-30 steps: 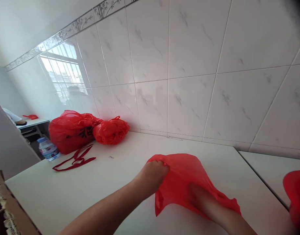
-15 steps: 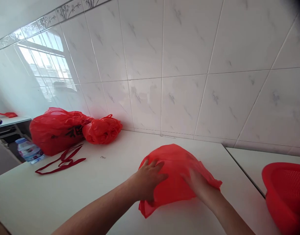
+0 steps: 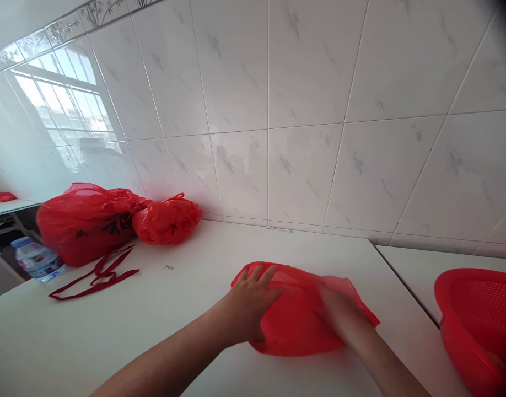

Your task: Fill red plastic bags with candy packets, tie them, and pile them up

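On the white table lies a thin red plastic bag point(image 3: 296, 325), loosely spread and a little puffed up. My left hand point(image 3: 253, 303) rests on its left side with the fingers spread. On the bag's right part lies my right hand point(image 3: 339, 311), blurred by motion, its fingers stretched out flat and the thumb apart. I cannot see anything inside the bag.
A red plastic basket point(image 3: 463, 336) stands at the right, beyond the seam between two white tabletops point(image 3: 182, 314). At the left are a big full red bag point(image 3: 83, 226), a smaller bunched red bag point(image 3: 168, 220), a dark red strap point(image 3: 96, 281) and a water bottle point(image 3: 38, 259). White tiles point(image 3: 302, 171) rise behind.
The red bag under my hands has sunk lower and flattened, and its front edge has become rounder. Both hands stay on it. The view has shifted slightly to the right.
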